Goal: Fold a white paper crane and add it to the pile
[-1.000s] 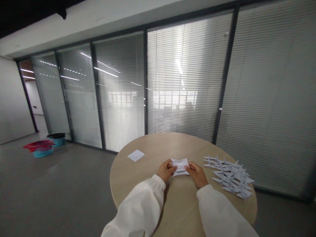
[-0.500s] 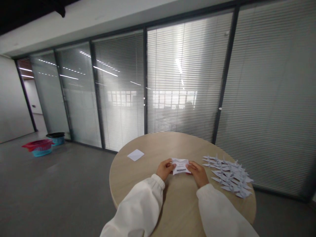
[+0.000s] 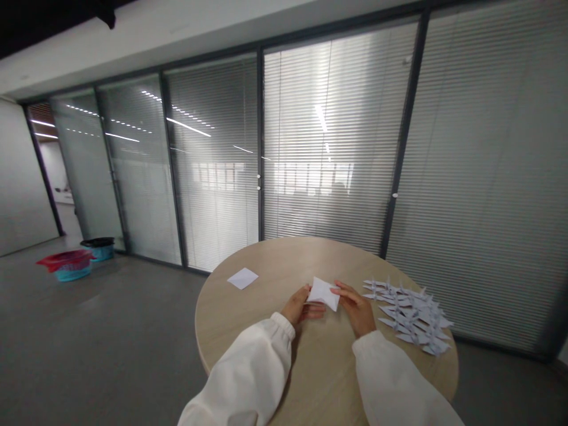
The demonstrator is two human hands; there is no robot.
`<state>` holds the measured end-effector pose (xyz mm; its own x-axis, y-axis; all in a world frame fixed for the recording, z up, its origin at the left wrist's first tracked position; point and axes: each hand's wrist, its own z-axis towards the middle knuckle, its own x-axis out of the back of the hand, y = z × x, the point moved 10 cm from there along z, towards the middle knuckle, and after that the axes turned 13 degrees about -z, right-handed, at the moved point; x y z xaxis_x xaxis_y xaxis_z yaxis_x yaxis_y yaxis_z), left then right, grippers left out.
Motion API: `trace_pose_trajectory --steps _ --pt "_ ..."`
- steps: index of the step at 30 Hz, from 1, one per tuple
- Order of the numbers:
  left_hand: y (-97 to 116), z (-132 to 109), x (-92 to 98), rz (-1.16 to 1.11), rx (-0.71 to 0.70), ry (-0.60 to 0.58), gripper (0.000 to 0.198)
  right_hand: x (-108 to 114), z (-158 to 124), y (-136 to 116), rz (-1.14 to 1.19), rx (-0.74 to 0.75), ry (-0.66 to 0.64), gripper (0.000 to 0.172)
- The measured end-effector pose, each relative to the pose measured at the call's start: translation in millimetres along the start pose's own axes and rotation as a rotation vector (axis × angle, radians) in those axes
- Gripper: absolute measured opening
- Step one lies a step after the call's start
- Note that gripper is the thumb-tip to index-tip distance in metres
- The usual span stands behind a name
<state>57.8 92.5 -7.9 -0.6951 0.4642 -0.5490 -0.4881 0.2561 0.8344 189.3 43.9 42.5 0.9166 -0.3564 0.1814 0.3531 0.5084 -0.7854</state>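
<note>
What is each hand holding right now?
Left hand: holding the folded white paper.
Right hand: holding the same paper at its right side.

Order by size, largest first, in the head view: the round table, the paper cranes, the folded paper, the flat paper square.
1. Round wooden table
2. Group of paper cranes
3. Folded white paper and flat paper square: these look close in size, and the folded one is nearer the camera, so I cannot rank them.
</note>
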Motion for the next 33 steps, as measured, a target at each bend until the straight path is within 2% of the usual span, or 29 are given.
trace_pose_trajectory --steps 2,7,13,19,24,28,33 --pt "4 -2 -3.4 -0.016 -0.031 -0.006 0.049 -3 0 0 -0.031 0.016 -0.022 0.018" --pt "20 -2 2.1 0.056 -0.16 0.033 0.044 -3 0 -5 -0.066 0.031 -0.038 0.021" --pt "26 1 8.1 0.089 -0.233 0.051 0.048 -2 -2 6 0.081 -0.11 -0.007 0.037" --pt "31 0 5.1 0.146 -0.266 0.033 0.05 -13 -5 9 0.047 -0.168 -0.09 0.038" --pt "39 -6 6.9 0.201 -0.325 0.108 0.056 -12 -4 9 0.039 -0.18 -0.089 0.039" --pt "40 -6 -1.3 0.221 -0.347 0.042 0.05 -10 -3 13 0.046 -0.185 -0.07 0.038" --pt "44 -6 -1.5 0.392 -0.41 0.021 0.037 -7 -4 11 0.019 -0.188 -0.045 0.041"
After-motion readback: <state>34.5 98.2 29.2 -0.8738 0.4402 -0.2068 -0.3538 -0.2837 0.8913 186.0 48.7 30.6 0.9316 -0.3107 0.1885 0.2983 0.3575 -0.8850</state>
